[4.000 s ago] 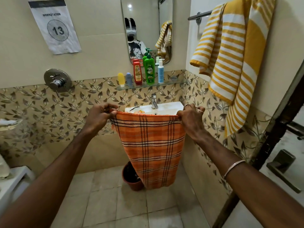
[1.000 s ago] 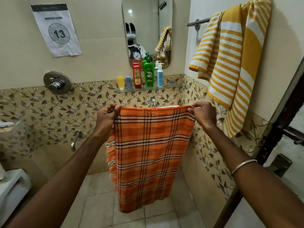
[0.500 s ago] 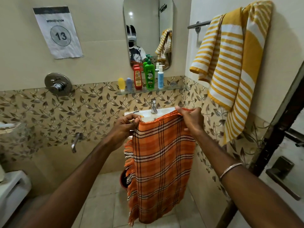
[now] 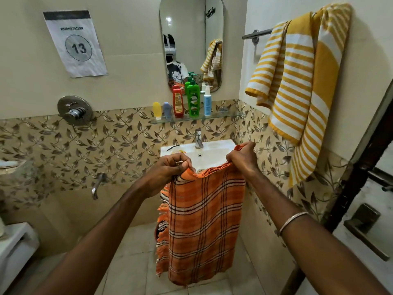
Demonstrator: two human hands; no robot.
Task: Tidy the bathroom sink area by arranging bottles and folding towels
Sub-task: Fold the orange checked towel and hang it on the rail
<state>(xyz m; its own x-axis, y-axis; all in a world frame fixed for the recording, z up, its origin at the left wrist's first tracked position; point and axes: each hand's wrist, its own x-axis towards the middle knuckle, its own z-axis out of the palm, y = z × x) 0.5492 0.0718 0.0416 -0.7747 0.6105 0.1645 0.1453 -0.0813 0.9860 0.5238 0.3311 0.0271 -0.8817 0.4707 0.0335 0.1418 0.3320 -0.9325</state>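
Note:
An orange plaid towel (image 4: 204, 222) hangs doubled in front of the white sink (image 4: 214, 151), its fringe along the left side. My left hand (image 4: 170, 169) pinches its top left corner and my right hand (image 4: 242, 159) pinches the top right corner, both just before the basin. On the glass shelf (image 4: 225, 116) above the tap stand several bottles in a row: a yellow one (image 4: 157, 109), a grey-blue one (image 4: 167, 109), a red one (image 4: 177, 102), a green pump bottle (image 4: 193, 99) and a white-and-blue pump bottle (image 4: 207, 101). A yellow striped towel (image 4: 297, 81) hangs over the rail at right.
A mirror (image 4: 191, 39) hangs above the shelf. A shower valve (image 4: 74, 110) and a spout (image 4: 96, 185) are on the left wall. A white fixture (image 4: 14, 243) sits at the lower left. A dark door frame (image 4: 361, 171) stands at right. Tiled floor lies below.
Over the last second my hands came closer together and dropped from shelf height to the sink's front, so the towel hangs narrower and its top edge sags between them.

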